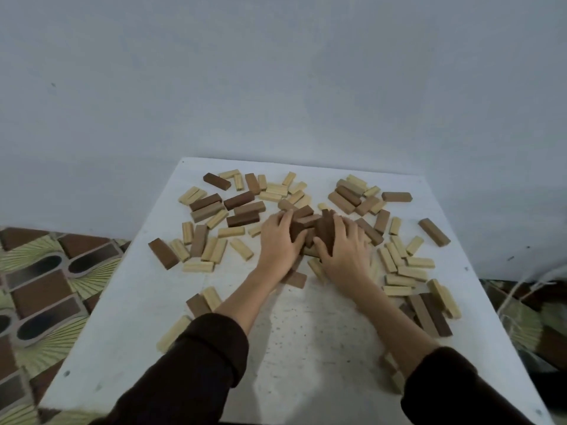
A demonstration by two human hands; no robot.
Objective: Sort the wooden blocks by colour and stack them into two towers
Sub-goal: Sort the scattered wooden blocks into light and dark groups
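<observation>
Matt wooden blocks (236, 232) (pale and dark-stained) lie on a speckled, dull white table (306, 332).

Blurred blocks (394, 371) sit half hidden beside the right sleeve (451, 391).
</observation>
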